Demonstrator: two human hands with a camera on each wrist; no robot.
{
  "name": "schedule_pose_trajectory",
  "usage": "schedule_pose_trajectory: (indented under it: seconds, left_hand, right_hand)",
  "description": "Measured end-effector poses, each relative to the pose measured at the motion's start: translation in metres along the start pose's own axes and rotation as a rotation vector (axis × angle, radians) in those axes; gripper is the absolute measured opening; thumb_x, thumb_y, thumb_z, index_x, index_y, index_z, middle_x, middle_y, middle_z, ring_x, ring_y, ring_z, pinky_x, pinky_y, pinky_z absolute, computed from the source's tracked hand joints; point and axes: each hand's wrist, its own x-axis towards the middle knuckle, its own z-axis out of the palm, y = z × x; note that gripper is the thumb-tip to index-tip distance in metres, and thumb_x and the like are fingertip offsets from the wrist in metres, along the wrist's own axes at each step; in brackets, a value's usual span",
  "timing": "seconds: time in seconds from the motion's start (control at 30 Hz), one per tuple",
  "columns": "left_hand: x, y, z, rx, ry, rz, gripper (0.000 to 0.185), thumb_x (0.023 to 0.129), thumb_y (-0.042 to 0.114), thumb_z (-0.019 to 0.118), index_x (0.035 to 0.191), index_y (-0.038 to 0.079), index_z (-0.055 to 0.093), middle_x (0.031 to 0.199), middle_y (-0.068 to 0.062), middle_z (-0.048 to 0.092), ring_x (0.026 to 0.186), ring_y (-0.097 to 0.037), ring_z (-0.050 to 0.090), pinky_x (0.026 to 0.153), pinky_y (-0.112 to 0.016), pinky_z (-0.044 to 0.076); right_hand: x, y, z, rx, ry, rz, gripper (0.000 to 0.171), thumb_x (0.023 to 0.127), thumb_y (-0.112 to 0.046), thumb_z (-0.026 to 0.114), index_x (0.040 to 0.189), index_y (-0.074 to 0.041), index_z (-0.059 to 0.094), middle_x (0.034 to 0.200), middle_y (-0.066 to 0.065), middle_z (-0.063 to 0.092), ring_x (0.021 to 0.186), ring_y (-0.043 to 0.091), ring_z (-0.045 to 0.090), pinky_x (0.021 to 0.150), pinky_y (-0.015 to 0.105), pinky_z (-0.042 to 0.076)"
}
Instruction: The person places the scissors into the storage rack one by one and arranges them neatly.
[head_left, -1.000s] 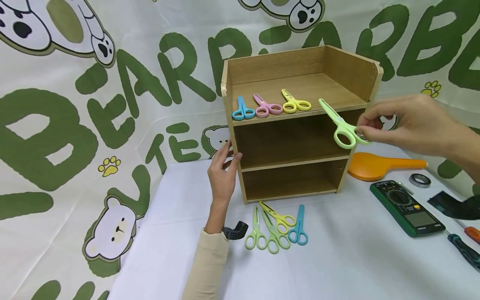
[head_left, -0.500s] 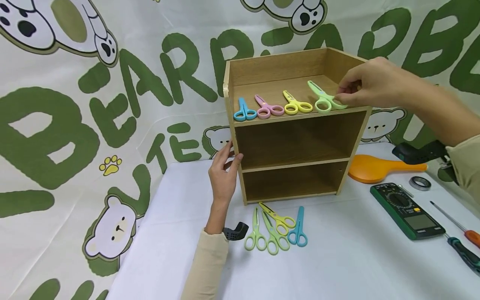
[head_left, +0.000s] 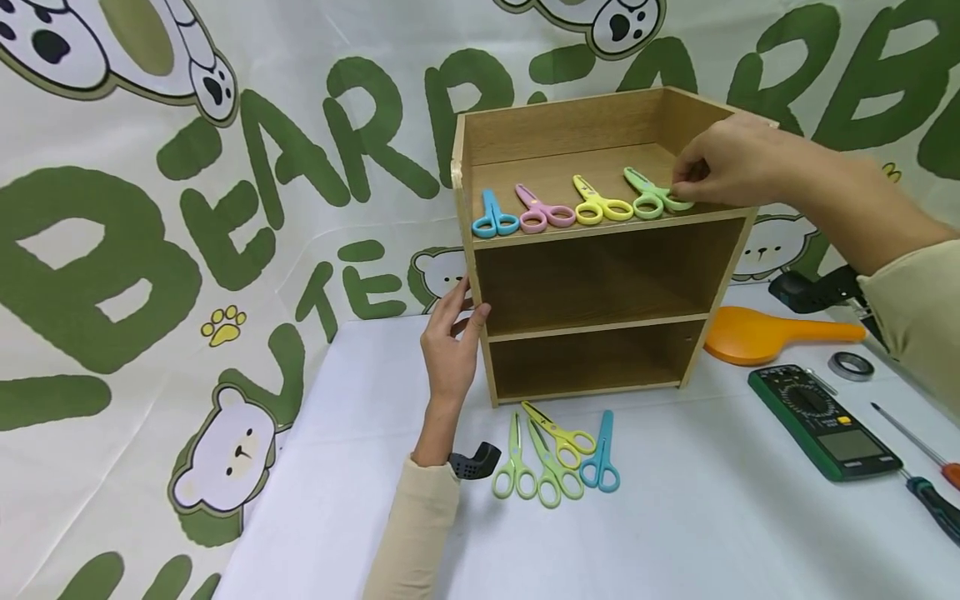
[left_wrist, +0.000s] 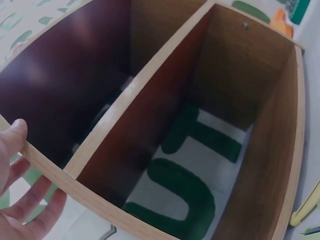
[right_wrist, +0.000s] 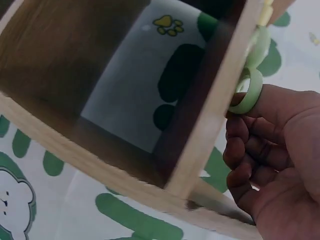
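My right hand (head_left: pixel 735 162) pinches one handle loop of the light green scissors (head_left: pixel 651 197), which lie on the top shelf at its front edge. In the right wrist view the fingers hold that green loop (right_wrist: pixel 256 92) beside the shelf board. Left of it lie yellow scissors (head_left: pixel 597 201), pink scissors (head_left: pixel 537 205) and blue scissors (head_left: pixel 491 213), in a row along the same edge. My left hand (head_left: pixel 450 358) grips the left side of the wooden shelf unit (head_left: pixel 600 329). The left wrist view has the thumb (left_wrist: pixel 17 131) inside the panel edge and the fingers outside.
On the white table before the unit lie two green scissors (head_left: pixel 514 454), yellow scissors (head_left: pixel 553 428) and blue scissors (head_left: pixel 603 437). To the right are an orange paddle-shaped thing (head_left: pixel 750 337), a roll of tape (head_left: pixel 851 375), a multimeter (head_left: pixel 825 425) and screwdrivers (head_left: pixel 933 508).
My right hand has carried the green scissors from in front of the unit's right side up and left onto the top shelf, beside the yellow pair. The left hand keeps its place.
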Motion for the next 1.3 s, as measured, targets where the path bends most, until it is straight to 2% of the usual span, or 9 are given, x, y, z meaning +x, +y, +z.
schedule_pose_trajectory:
  seconds: [0.13, 0.23, 0.43, 0.53, 0.67, 0.77, 0.9, 1.07, 1.3]
  left_hand:
    - [0.000, 0.001, 0.000, -0.003, -0.007, 0.000, 0.047, 0.093, 0.003, 0.070, 0.138, -0.005, 0.056, 0.129, -0.020, 0.061, 0.107, -0.032, 0.064, 0.085, -0.051, 0.056]
    - [0.000, 0.001, 0.001, -0.005, -0.006, 0.000, 0.047, 0.093, 0.003, 0.070, 0.138, -0.004, 0.056, 0.130, -0.020, 0.061, 0.108, -0.032, 0.064, 0.085, -0.051, 0.056]
    - [0.000, 0.002, 0.001, -0.007, -0.004, -0.001, 0.047, 0.093, 0.002, 0.070, 0.138, -0.005, 0.056, 0.129, -0.021, 0.061, 0.107, -0.032, 0.064, 0.086, -0.052, 0.056]
    - [0.000, 0.002, 0.001, -0.007, -0.005, -0.003, 0.047, 0.093, 0.002, 0.070, 0.138, -0.005, 0.056, 0.129, -0.021, 0.061, 0.107, -0.033, 0.064, 0.086, -0.051, 0.056]
    - [0.001, 0.001, 0.001, -0.005, -0.005, -0.003, 0.047, 0.094, 0.003, 0.069, 0.138, -0.004, 0.056, 0.129, -0.020, 0.061, 0.107, -0.032, 0.064, 0.086, -0.050, 0.056]
    - [0.001, 0.000, 0.001, -0.005, -0.001, -0.001, 0.048, 0.094, 0.003, 0.069, 0.139, -0.004, 0.056, 0.129, -0.020, 0.061, 0.108, -0.032, 0.064, 0.086, -0.051, 0.056]
    - [0.001, -0.001, 0.001, -0.010, 0.002, -0.003, 0.048, 0.094, 0.003, 0.069, 0.139, -0.004, 0.056, 0.129, -0.020, 0.061, 0.108, -0.032, 0.064, 0.085, -0.052, 0.056]
    - [0.001, -0.001, 0.001, 0.002, -0.004, -0.009, 0.048, 0.094, 0.004, 0.069, 0.139, -0.003, 0.056, 0.129, -0.020, 0.061, 0.109, -0.031, 0.063, 0.086, -0.050, 0.056]
    - [0.001, -0.002, 0.001, 0.010, -0.005, -0.005, 0.048, 0.094, 0.002, 0.069, 0.139, -0.006, 0.055, 0.129, -0.020, 0.061, 0.110, -0.030, 0.063, 0.086, -0.049, 0.056]
  right_hand:
    - [-0.002, 0.000, 0.006, 0.014, -0.014, 0.022, 0.016, 0.096, -0.012, 0.064, 0.095, 0.002, 0.072, 0.082, 0.010, 0.066, 0.075, 0.025, 0.058, 0.066, 0.037, 0.049]
    - [-0.006, -0.004, 0.008, 0.011, 0.021, 0.034, 0.018, 0.097, -0.011, 0.065, 0.099, 0.005, 0.072, 0.087, 0.015, 0.066, 0.078, 0.028, 0.058, 0.068, 0.040, 0.050]
    - [-0.025, -0.017, 0.006, -0.018, 0.177, 0.032, 0.020, 0.095, -0.009, 0.064, 0.101, 0.009, 0.071, 0.099, 0.025, 0.064, 0.083, 0.035, 0.055, 0.066, 0.042, 0.049]
    - [-0.041, -0.027, 0.007, -0.015, 0.246, 0.004, 0.016, 0.094, -0.007, 0.066, 0.099, 0.007, 0.072, 0.099, 0.023, 0.065, 0.083, 0.035, 0.057, 0.065, 0.039, 0.050]
    - [-0.067, -0.043, 0.019, -0.003, 0.367, -0.090, 0.011, 0.087, -0.003, 0.073, 0.096, 0.003, 0.073, 0.094, 0.017, 0.067, 0.077, 0.029, 0.060, 0.059, 0.032, 0.053]
    - [-0.085, -0.056, 0.038, 0.032, 0.405, -0.156, 0.011, 0.082, -0.001, 0.078, 0.093, -0.002, 0.074, 0.090, 0.010, 0.068, 0.072, 0.022, 0.059, 0.056, 0.028, 0.052]
    - [-0.107, -0.071, 0.072, 0.109, 0.374, -0.177, 0.016, 0.078, -0.002, 0.081, 0.090, -0.010, 0.075, 0.089, 0.000, 0.068, 0.076, 0.014, 0.057, 0.058, 0.026, 0.052]
    - [-0.131, -0.085, 0.121, 0.197, 0.324, -0.138, 0.019, 0.077, -0.005, 0.084, 0.091, -0.014, 0.075, 0.089, -0.006, 0.067, 0.078, 0.011, 0.057, 0.059, 0.024, 0.053]
    - [-0.149, -0.100, 0.184, 0.312, 0.246, -0.052, 0.018, 0.079, -0.006, 0.084, 0.090, -0.016, 0.074, 0.085, -0.011, 0.062, 0.078, 0.007, 0.056, 0.065, 0.024, 0.056]
